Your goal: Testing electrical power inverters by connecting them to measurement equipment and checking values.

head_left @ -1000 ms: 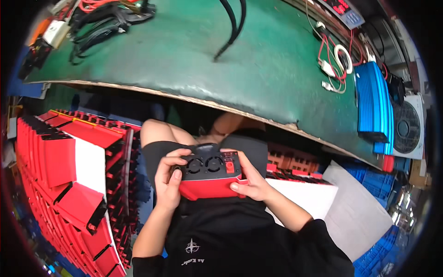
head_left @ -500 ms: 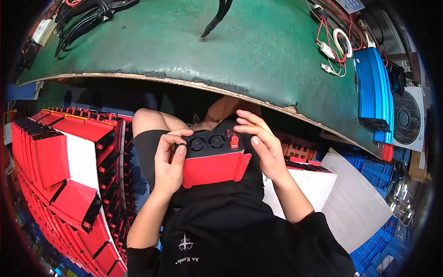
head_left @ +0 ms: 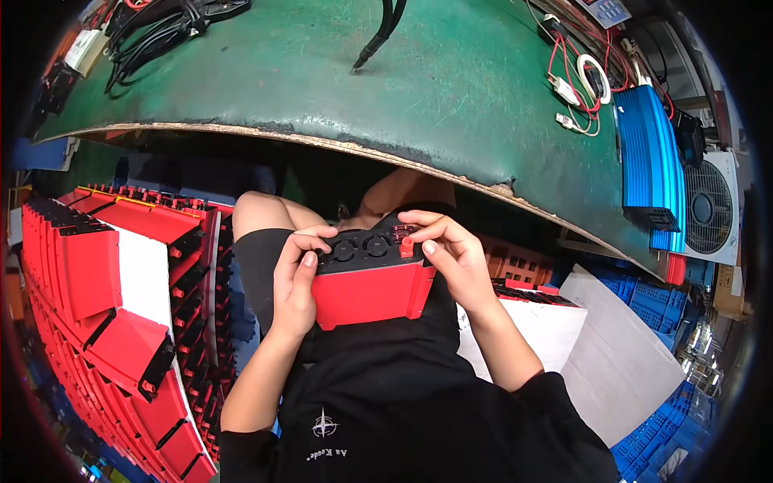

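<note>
Mid-frame, my left hand point(head_left: 293, 291) pinches the red box point(head_left: 370, 294); my right hand point(head_left: 463, 262) is by its knob point(head_left: 407, 249), whether pinching I can't tell.

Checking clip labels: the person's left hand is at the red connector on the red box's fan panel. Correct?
Wrong hand: the head view shows the right hand at the red connector on the fan panel of the red box. The left hand holds the opposite end.
</note>
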Tool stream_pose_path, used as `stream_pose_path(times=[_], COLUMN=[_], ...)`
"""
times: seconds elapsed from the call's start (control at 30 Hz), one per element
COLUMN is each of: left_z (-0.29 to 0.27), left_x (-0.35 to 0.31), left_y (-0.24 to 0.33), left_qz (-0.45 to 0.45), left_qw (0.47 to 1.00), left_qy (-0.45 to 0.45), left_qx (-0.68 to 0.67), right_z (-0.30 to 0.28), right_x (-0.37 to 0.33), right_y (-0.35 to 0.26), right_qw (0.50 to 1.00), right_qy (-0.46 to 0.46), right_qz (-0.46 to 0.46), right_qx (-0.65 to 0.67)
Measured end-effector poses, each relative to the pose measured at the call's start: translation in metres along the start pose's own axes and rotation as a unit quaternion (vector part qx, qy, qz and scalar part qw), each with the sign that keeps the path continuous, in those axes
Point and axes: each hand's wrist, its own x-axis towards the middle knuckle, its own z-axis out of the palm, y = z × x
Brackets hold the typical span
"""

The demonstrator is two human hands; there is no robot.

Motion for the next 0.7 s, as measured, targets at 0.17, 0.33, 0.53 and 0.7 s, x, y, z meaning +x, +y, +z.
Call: stream_pose_path(times=[0.17, 0.33, 0.53, 0.7], left_z=[-0.001, -0.007, 0.011, 0.007], left_x=[0.005, 0.0, 0.006, -0.001], left_y=[-0.001, 0.006, -0.023, -0.031], left_qz=[0.004, 0.02, 0.023, 0.013], left_qw=[1.0, 0.999, 0.998, 0.997], left_qy=[-0.007, 0.022, -0.018, 0.0], left_qx=[0.002, 0.037, -0.05, -0.076], right_z=[0.002, 0.003, -0.009, -0.013], right_x=[0.003, 0.006, -0.007, -0.003], right_y=[-0.007, -0.006, -0.003, 0.011], right_qw=[1.0, 0.999, 1.0, 0.996], right_qy=[0.007, -0.003, 0.017, 0.024], right_qz=[-0.006, 0.031, 0.01, 0.016], right_qx=[0.002, -0.005, -0.014, 0.09])
